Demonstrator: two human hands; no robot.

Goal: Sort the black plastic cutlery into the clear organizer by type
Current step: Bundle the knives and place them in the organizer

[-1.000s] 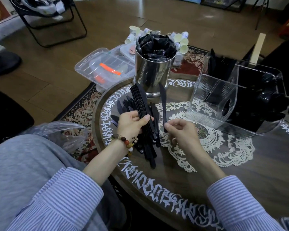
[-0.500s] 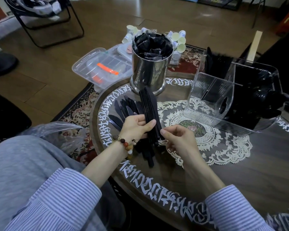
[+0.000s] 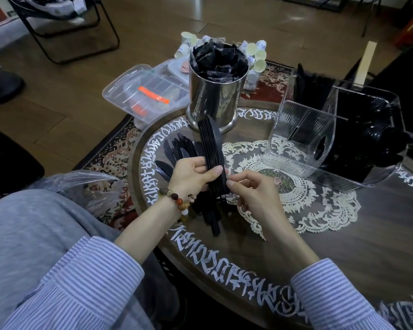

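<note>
My left hand grips a thick stack of black plastic knives, held upright on edge over the round table, blades pointing away from me. My right hand touches the right side of the stack near its handles, fingers curled against it. More loose black knives lie fanned on the table behind my left hand. The clear organizer stands at the right; its near compartment looks bare, and its far and right compartments hold black cutlery.
A steel canister full of black wrapped packets stands behind the stack. A clear lidded box with an orange item and small paper cups sit beyond the table edge. A lace doily covers the table centre. A plastic bag rests by my knee.
My right hand brought a single knife from beside the stack into it. Both hands now hold the stack together, a little closer to me.
</note>
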